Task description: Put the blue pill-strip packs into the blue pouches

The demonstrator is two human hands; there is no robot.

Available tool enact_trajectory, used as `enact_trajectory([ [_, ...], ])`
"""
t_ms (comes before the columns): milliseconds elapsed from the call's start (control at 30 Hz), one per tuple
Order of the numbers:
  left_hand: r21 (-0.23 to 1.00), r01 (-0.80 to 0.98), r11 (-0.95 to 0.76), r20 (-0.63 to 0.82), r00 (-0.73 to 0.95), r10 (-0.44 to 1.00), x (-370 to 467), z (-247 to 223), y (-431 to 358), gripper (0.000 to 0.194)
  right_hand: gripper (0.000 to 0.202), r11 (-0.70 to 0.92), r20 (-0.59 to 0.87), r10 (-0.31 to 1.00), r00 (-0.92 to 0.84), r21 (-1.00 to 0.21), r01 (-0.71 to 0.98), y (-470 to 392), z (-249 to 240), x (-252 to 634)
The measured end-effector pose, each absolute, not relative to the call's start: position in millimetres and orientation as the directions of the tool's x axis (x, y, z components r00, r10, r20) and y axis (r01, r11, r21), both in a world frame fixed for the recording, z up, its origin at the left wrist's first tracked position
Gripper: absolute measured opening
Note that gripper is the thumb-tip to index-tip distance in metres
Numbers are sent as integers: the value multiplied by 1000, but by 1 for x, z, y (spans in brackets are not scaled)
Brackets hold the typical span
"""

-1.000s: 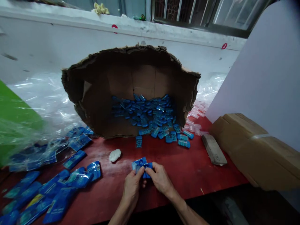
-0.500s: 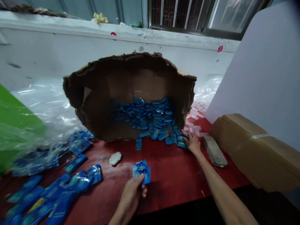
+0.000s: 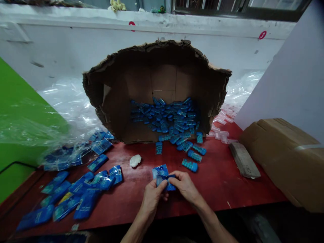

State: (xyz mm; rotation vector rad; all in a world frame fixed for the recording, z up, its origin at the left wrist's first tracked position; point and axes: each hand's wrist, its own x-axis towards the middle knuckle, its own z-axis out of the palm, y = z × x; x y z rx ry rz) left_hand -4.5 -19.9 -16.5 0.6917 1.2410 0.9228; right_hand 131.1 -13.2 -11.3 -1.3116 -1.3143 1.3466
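Small blue printed packets are held in front of me, above the red table. My left hand is closed on them, thumb on top. My right hand pinches the edge of the front packet, fingertips close to my left thumb. Whether anything else is between the right fingers is hidden. Beyond the hands, small clear cases with blue caps and blue pieces inside lie loose on the table. Many more such cases are heaped in a cardboard box lying on its side, its edge torn.
Filled-looking blue packets lie at the left, near packets in clear plastic. A white lump sits on the red table. At the right are a grey-brown block, a brown carton and clear pieces.
My right hand has come back from the cases by the box to the packets in my left hand. Several cases now lie nearer on the table. The view has shifted.
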Motion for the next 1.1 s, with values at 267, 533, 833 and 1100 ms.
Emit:
enact_trajectory([
  [267, 865, -220, 451, -439, 104, 893, -3, -25, -23, 30, 23, -153, -154, 988, 0, -985, 82, -24, -15, 110],
  [533, 906, -74, 416, -404, 132, 905, -8, -18, -24, 28, 20, -172, -174, 982, -79, -985, 33, -29, -10, 120],
  [833, 840, -291, 459, -445, 115, 888, 5, -14, -31, 30, 28, -266, -252, 962, -108, -953, -147, -33, -12, 111],
  [1100, 884, -106, 455, -444, 110, 889, 4, -9, -30, 32, 28, -140, -147, 988, -48, -982, 129, -34, -18, 123],
])
